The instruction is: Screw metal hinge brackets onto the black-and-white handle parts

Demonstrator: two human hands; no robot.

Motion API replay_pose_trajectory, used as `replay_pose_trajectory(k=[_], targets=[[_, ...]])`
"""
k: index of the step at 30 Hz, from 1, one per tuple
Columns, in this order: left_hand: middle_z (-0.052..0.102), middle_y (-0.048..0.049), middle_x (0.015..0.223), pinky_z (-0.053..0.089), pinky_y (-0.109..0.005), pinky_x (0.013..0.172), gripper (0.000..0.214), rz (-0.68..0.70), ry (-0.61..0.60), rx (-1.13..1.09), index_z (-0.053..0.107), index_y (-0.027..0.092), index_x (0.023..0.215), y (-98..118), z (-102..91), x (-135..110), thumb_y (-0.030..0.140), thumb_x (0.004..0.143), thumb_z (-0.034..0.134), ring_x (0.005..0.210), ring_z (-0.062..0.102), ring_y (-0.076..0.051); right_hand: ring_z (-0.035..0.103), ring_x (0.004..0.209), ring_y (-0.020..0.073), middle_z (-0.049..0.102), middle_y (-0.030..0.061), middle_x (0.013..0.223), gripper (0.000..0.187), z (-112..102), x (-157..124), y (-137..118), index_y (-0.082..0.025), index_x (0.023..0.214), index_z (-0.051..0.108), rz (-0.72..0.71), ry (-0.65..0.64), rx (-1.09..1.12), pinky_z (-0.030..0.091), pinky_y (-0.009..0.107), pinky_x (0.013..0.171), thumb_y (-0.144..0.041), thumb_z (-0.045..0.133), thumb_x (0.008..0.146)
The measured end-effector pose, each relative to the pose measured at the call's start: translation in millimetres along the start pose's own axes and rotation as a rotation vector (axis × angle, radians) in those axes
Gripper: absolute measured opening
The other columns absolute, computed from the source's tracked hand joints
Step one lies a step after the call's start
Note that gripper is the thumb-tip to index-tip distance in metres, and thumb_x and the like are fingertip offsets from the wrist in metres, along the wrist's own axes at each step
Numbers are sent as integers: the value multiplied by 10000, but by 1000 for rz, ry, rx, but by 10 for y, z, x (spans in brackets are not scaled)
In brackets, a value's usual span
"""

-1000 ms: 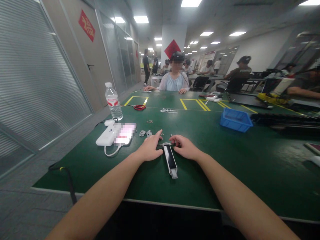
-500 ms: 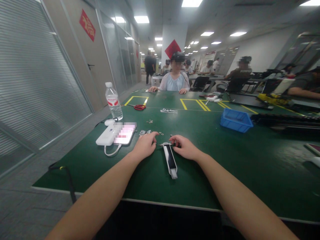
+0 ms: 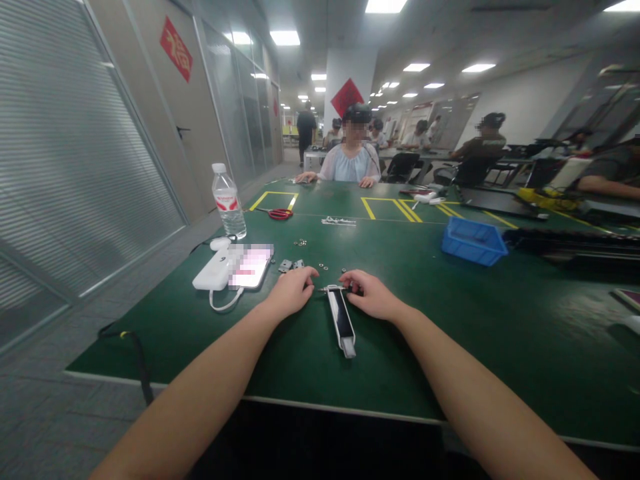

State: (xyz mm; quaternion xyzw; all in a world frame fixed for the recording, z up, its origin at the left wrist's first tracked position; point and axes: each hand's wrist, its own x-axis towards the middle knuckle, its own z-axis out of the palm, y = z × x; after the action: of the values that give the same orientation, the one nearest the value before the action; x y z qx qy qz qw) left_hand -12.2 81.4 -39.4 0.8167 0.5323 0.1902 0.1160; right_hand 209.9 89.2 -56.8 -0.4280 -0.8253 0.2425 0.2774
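A long, narrow device with a white frame and dark inset lies on the green table, its pale tab pointing toward me. Across its far end runs a thin metal rod. My right hand is closed around the rod's dark right end, fingers curled over it. On the other side, my left hand rests beside the rod's tip, thumb and forefinger apart, holding nothing visible. Small grey metal blocks lie just beyond the left hand. Several small rings are scattered past both hands.
At left stand a water bottle, a white power bank and a cabled phone. Red-handled scissors lie farther back. A blue bin sits at right. Across the table sits a person with hands on it.
My hands and the device stay almost where they were; the view has shifted very slightly. In the far background, a standing person has moved a little.
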Motion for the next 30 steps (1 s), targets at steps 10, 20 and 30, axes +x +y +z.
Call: replay_pose_trajectory(k=[10, 20, 30], targets=[[660, -40, 882, 460, -325, 801, 251, 0, 11, 26, 609, 184, 1038, 4, -2, -6, 127, 809, 524, 879, 598, -206, 502, 710, 121, 594, 30, 908, 341, 0, 0, -6, -169, 1012, 581, -9, 1, -21, 438, 278, 670, -49, 534, 696], [624, -87, 923, 463, -356, 811, 113, -49, 29, 112, 665, 179, 854, 2, -15, -29, 221, 822, 565, 889, 574, -229, 503, 696, 118, 600, 33, 908, 338, 11, 1, 3, -164, 1005, 584, -13, 4, -22, 434, 278, 672, -37, 536, 696], [624, -93, 955, 466, -370, 822, 97, -77, 28, 103, 645, 172, 853, 2, 0, -22, 210, 820, 563, 912, 573, -236, 509, 704, 120, 598, 33, 912, 339, 6, 2, 2, -170, 1013, 581, -4, -6, -36, 436, 282, 673, -46, 531, 701]])
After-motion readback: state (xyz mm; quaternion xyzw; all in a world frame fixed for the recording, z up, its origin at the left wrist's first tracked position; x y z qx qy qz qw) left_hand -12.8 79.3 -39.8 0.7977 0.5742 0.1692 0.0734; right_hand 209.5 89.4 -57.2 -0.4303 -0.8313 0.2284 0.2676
